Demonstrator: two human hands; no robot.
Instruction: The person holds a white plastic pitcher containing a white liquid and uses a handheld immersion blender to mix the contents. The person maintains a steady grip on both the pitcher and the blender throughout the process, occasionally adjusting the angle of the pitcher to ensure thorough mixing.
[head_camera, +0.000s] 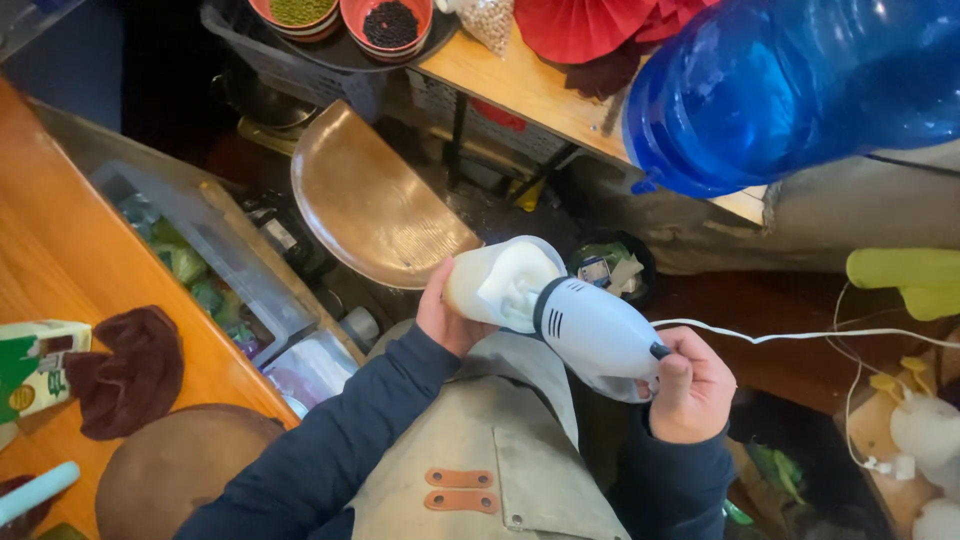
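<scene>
My left hand (440, 315) grips a pale cup (478, 283) filled with white frothy liquid, held in front of my apron. My right hand (690, 390) holds a white electric hand mixer (598, 335), thumb by its black button. The mixer's front end dips into the cup's foam. A white cord (800, 335) runs from the mixer off to the right. Both sleeves are dark blue.
A wooden counter (70, 250) at left carries a dark cloth (125, 370) and a green-and-white carton (35, 365). A round wooden stool (375, 200) stands ahead. A large blue water bottle (790, 85) lies on the far table. A clear bin (215, 260) sits below the counter.
</scene>
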